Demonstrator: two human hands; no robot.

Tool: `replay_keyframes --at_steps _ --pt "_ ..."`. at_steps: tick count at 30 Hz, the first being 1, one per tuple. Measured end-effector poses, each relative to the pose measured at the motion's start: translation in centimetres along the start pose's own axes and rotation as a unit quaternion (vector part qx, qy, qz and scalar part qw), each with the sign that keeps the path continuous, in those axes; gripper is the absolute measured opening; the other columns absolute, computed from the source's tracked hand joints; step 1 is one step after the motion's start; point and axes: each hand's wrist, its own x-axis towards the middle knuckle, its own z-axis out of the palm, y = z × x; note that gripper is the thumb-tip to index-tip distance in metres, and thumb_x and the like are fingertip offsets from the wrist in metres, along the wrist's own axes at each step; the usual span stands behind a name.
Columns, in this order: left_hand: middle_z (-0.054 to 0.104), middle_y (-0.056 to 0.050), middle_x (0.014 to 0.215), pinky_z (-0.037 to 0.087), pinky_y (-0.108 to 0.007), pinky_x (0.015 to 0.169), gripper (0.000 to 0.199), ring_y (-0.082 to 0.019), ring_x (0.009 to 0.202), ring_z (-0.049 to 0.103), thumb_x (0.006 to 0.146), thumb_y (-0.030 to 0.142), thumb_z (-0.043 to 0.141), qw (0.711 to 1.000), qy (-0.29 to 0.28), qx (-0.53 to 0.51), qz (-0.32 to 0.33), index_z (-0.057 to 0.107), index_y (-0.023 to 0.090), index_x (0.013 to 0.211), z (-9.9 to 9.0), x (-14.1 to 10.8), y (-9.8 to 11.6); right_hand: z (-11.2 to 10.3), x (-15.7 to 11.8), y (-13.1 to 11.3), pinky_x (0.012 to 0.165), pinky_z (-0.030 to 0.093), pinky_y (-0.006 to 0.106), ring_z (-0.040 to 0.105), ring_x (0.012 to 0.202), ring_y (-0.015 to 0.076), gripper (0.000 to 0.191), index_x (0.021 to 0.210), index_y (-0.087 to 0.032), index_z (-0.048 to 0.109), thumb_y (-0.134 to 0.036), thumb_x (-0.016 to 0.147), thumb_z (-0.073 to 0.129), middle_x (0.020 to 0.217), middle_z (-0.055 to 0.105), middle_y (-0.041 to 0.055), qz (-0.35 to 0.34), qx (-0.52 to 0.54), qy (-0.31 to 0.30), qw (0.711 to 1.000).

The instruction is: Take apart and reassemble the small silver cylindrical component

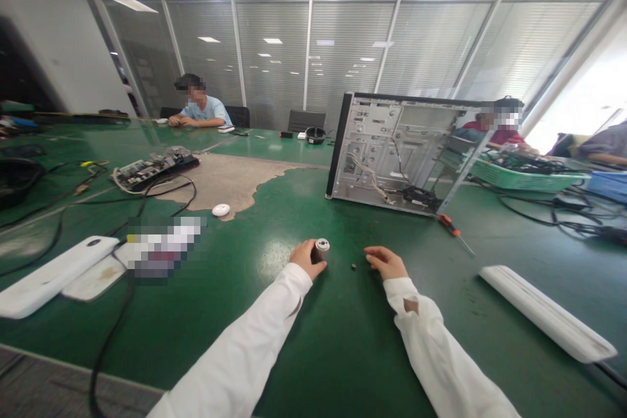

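Note:
My left hand (307,258) is closed around a small metal cylinder (322,249) with a white top that has dark holes in it. The cylinder stands upright at the green table (304,339). To its right a tiny dark part (353,267) lies on the tabletop, between my two hands. My right hand (385,262) is just right of that part, its fingers apart and holding nothing.
An open computer case (392,150) stands ahead, with an orange screwdriver (449,225) near its corner. White power strips (546,313) lie at both sides. Cables, a circuit assembly (151,168) and a round white object (221,210) are left. People sit across the table.

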Motion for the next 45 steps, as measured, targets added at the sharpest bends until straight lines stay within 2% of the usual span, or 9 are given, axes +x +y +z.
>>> replay_keyframes --at_steps 8,11,15,19,24,32,40,42,45 --pt "0.055 -0.008 0.102 0.037 -0.036 0.084 0.047 -0.023 0.096 0.049 0.058 0.018 0.059 1.000 -0.016 0.024 0.004 0.048 0.015 0.103 -0.2 0.0 0.2 -0.1 -0.6 -1.1 0.057 0.046 0.028 0.057 0.068 0.0170 0.027 0.080 -0.017 0.059 -0.032 0.059 0.054 0.077 0.062 0.0048 -0.023 -0.058 0.002 0.998" --pt "0.055 -0.007 0.102 0.037 -0.036 0.084 0.050 -0.023 0.096 0.049 0.055 0.010 0.055 0.999 -0.027 0.034 0.016 0.049 0.017 0.104 -0.2 0.0 0.3 0.6 -2.1 -3.4 0.057 0.047 0.027 0.056 0.072 0.0165 0.026 0.088 -0.018 0.056 -0.030 0.066 0.049 0.085 0.060 0.0057 -0.118 -0.118 -0.001 0.986" --pt "0.056 -0.005 0.097 0.039 -0.034 0.083 0.048 -0.022 0.093 0.050 0.055 0.009 0.052 0.998 -0.036 0.027 0.050 0.054 0.018 0.102 -0.2 -0.3 0.5 2.0 -4.8 -6.6 0.058 0.048 0.027 0.054 0.079 0.0172 0.036 0.107 -0.018 0.045 -0.025 0.072 0.045 0.095 0.054 0.0093 -0.263 -0.143 -0.089 0.950" --pt "0.058 -0.002 0.088 0.041 -0.028 0.078 0.038 -0.018 0.085 0.053 0.057 0.009 0.050 0.993 -0.048 -0.008 0.106 0.059 0.021 0.092 -0.1 -0.6 0.8 3.0 -6.5 -7.7 0.068 0.047 0.033 0.047 0.095 0.0220 0.048 0.121 -0.020 0.033 -0.025 0.075 0.044 0.109 0.043 0.0119 -0.315 -0.216 -0.110 0.918" --pt "0.063 -0.002 0.078 0.042 -0.027 0.075 0.020 -0.017 0.078 0.055 0.062 0.018 0.055 0.980 -0.087 -0.035 0.178 0.063 0.018 0.080 0.4 -0.8 1.1 2.8 -6.4 -7.8 0.080 0.040 0.034 0.046 0.092 0.0203 0.027 0.102 -0.020 0.049 -0.021 0.077 0.041 0.097 0.048 0.0085 -0.326 -0.294 -0.108 0.892" --pt "0.065 0.001 0.077 0.041 -0.026 0.077 0.023 -0.015 0.079 0.056 0.067 0.019 0.053 0.982 -0.093 -0.059 0.151 0.062 0.020 0.088 0.1 -1.1 1.8 0.0 -5.0 -7.0 0.066 0.038 0.028 0.049 0.075 0.0181 0.012 0.079 -0.019 0.053 -0.019 0.069 0.047 0.076 0.052 0.0044 -0.256 -0.443 -0.104 0.853" --pt "0.066 0.001 0.077 0.041 -0.026 0.078 0.022 -0.015 0.080 0.056 0.067 0.021 0.053 0.983 -0.092 -0.067 0.143 0.062 0.020 0.088 0.0 -1.2 1.8 -9.5 -0.6 -2.9 0.050 0.033 0.028 0.053 0.057 0.0200 0.007 0.055 -0.022 0.054 -0.021 0.050 0.059 0.058 0.054 0.0024 0.079 -0.510 -0.131 0.846" --pt "0.066 0.002 0.077 0.041 -0.026 0.079 0.022 -0.015 0.080 0.056 0.067 0.021 0.053 0.983 -0.091 -0.068 0.142 0.061 0.021 0.087 0.0 -1.2 1.8 -11.8 -0.2 -1.1 0.048 0.033 0.028 0.052 0.052 0.0197 0.013 0.048 -0.022 0.052 -0.016 0.042 0.062 0.051 0.052 0.0013 0.102 -0.487 -0.070 0.864" --pt "0.066 0.002 0.077 0.041 -0.026 0.079 0.023 -0.015 0.080 0.057 0.067 0.020 0.053 0.983 -0.092 -0.070 0.140 0.061 0.021 0.088 0.0 -1.2 1.8 -14.3 -1.0 1.1 0.046 0.032 0.030 0.049 0.043 0.0187 0.019 0.038 -0.022 0.045 -0.007 0.041 0.056 0.039 0.045 -0.0001 0.055 -0.450 0.120 0.883"
